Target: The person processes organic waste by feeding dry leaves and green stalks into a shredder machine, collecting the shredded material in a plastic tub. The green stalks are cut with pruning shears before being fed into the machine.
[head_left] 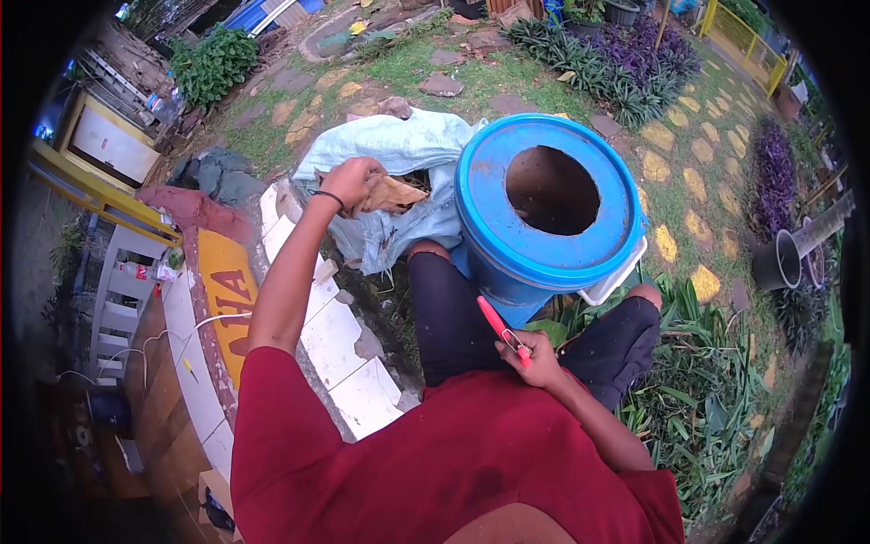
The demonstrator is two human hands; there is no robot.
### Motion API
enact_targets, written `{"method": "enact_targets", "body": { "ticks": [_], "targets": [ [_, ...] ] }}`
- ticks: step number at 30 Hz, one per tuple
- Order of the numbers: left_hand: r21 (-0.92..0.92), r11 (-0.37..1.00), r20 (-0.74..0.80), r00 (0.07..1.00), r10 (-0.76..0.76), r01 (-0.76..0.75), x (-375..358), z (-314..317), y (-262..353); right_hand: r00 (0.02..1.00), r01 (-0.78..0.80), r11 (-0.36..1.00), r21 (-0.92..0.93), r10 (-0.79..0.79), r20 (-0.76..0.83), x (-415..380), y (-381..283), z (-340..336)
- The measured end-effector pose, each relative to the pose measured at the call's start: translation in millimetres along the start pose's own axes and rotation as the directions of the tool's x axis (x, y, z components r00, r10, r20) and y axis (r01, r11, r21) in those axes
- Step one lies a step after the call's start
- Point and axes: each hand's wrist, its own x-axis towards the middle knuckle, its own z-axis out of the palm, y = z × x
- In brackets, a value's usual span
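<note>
My left hand (349,181) is stretched out over a pale blue sack (399,145) and grips a bunch of dry brown leaves (391,194) at the sack's opening. My right hand (535,355) rests near my lap and holds pink-handled scissors (497,323) pointing up and left. A blue plastic drum (544,263) with a round hole cut in its lid stands between my knees, just right of the sack. A white handle hangs at the drum's right side.
I sit on a low white tiled ledge (349,354) with a yellow and red sign beside it. Grass, stepping stones (441,84) and purple-leaved plants (634,54) lie ahead. A dark pot (779,261) stands at the right.
</note>
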Motion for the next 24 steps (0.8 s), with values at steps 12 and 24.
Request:
{"method": "enact_targets", "body": {
  "ticks": [12,24],
  "targets": [
    [-0.011,0.989,-0.447,0.884,-0.138,0.149,-59.7,-225.4,-89.7,1.000,0.004,0.993,-0.117,-0.004,0.000,-15.9,-17.9,-19.7],
    [-0.125,0.905,-0.259,0.894,0.365,-0.406,-9.8,-209.2,143.7,0.968,0.173,0.982,-0.070,-0.157,0.195,-4.9,-17.6,5.7]
  ]
}}
